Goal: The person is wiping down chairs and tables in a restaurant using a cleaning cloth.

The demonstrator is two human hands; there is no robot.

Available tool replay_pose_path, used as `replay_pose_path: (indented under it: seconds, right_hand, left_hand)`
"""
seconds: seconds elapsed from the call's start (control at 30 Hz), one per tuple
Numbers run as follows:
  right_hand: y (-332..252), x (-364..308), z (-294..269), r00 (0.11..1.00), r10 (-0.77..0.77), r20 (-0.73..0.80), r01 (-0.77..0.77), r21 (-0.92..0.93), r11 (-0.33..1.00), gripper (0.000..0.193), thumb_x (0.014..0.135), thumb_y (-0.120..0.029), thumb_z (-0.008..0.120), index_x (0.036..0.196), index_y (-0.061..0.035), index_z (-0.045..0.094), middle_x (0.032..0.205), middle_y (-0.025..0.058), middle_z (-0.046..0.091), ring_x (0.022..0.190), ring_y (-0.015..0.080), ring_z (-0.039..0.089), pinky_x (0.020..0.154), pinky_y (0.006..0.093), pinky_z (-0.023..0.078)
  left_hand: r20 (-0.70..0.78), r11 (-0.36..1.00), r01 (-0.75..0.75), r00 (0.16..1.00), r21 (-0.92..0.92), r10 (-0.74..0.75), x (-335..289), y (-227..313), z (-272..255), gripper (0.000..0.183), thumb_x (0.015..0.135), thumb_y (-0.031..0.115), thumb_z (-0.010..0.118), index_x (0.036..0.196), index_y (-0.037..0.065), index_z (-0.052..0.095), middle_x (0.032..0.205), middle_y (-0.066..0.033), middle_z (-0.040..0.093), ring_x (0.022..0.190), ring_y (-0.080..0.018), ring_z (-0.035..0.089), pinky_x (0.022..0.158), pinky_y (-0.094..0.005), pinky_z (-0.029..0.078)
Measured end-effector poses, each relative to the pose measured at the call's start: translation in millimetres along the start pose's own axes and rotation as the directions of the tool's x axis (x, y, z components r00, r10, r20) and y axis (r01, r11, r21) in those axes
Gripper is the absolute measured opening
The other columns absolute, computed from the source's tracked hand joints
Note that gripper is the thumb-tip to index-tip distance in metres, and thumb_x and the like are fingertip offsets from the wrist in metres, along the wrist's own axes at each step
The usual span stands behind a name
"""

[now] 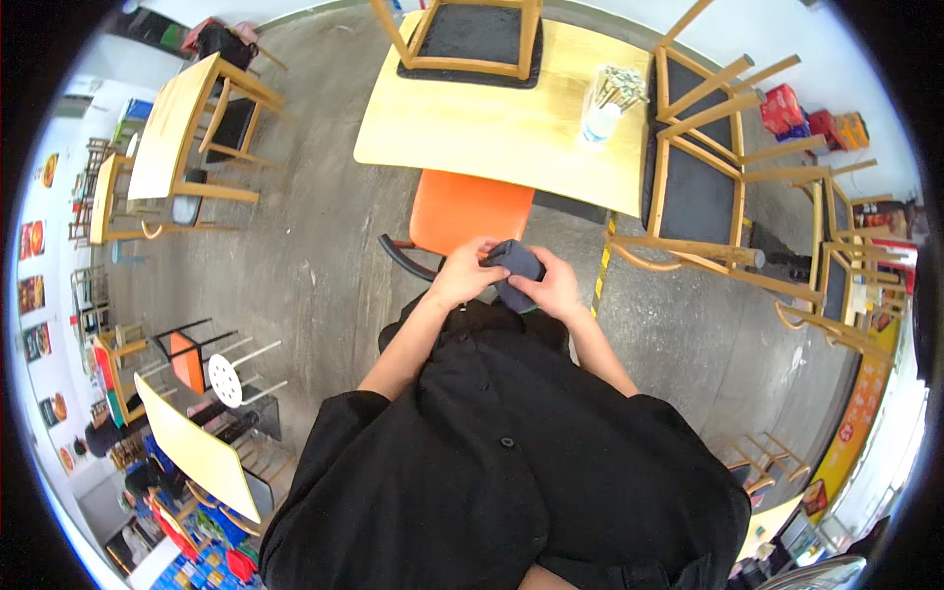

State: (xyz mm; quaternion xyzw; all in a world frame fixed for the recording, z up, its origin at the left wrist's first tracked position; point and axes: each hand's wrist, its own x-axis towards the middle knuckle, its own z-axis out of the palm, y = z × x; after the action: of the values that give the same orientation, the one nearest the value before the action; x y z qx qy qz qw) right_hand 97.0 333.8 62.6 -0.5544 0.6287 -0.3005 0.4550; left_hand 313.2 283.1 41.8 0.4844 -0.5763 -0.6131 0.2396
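In front of my waist, both hands hold a dark grey bundle (518, 264) that looks like folded or rolled cloth; its exact kind cannot be told. My left hand (466, 273) grips its left side, with the thumb laid across the front. My right hand (554, 288) is closed on its right side, thumb also in front. Just beyond my hands is a chair with an orange seat (470, 211), partly tucked under a light wood table (442, 133).
Upturned wooden chairs with a black seat (698, 197) rest at the table's right; another upturned chair (470, 49) lies on top. A clear container of sticks (615, 93) stands there too. A white stool (225, 380) and further tables (197, 447) are to the left.
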Motion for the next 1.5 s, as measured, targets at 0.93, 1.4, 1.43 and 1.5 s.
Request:
replay_pose_path:
  seconds: [0.93, 1.4, 1.43, 1.5]
  right_hand:
    - [-17, -98, 96, 0.704, 0.460, -0.541, -0.493, 0.094, 0.865, 0.053, 0.079, -0.029, 0.091, 0.120, -0.0003, 0.073, 0.100, 0.0175, 0.079, 0.093, 0.0288, 0.077, 0.087, 0.0405, 0.059]
    - [-79, -178, 203, 0.488, 0.590, -0.643, -0.663, 0.166, 0.730, 0.057, 0.078, -0.027, 0.089, 0.124, 0.0016, 0.072, 0.101, 0.0184, 0.078, 0.095, 0.0263, 0.076, 0.088, 0.0392, 0.058]
    - [-76, -182, 205, 0.484, 0.588, -0.648, -0.660, 0.172, 0.732, 0.057, 0.078, -0.027, 0.089, 0.124, 0.0016, 0.072, 0.101, 0.0184, 0.078, 0.095, 0.0263, 0.076, 0.088, 0.0392, 0.058]
    - [-68, -188, 209, 0.453, 0.595, -0.664, -0.607, 0.259, 0.752, 0.056, 0.078, -0.027, 0.090, 0.122, 0.0026, 0.073, 0.100, 0.0185, 0.078, 0.093, 0.0258, 0.076, 0.086, 0.0389, 0.058]
  left_hand:
    - [0.194, 0.741, 0.094, 0.936, 0.665, -0.293, 41, -215, -196, 0.058, 0.091, 0.046, 0.079, 0.126, 0.001, 0.071, 0.128, -0.0253, 0.072, 0.123, -0.0395, 0.068, 0.104, -0.0462, 0.054]
    - [0.466, 0.390, -0.272, 0.656, 0.880, -0.594, 67, -242, -150, 0.078, 0.095, 0.073, 0.059, 0.141, 0.010, 0.069, 0.146, -0.0144, 0.067, 0.139, -0.0357, 0.061, 0.115, -0.0501, 0.047]
    - [0.452, 0.383, -0.256, 0.645, 0.888, -0.617, 63, -240, -150, 0.084, 0.096, 0.077, 0.052, 0.144, 0.010, 0.067, 0.150, -0.0149, 0.064, 0.142, -0.0358, 0.058, 0.117, -0.0504, 0.045]
    - [0.437, 0.373, -0.243, 0.636, 0.895, -0.635, 53, -237, -151, 0.090, 0.097, 0.081, 0.045, 0.148, 0.010, 0.065, 0.154, -0.0153, 0.061, 0.145, -0.0360, 0.056, 0.119, -0.0508, 0.044]
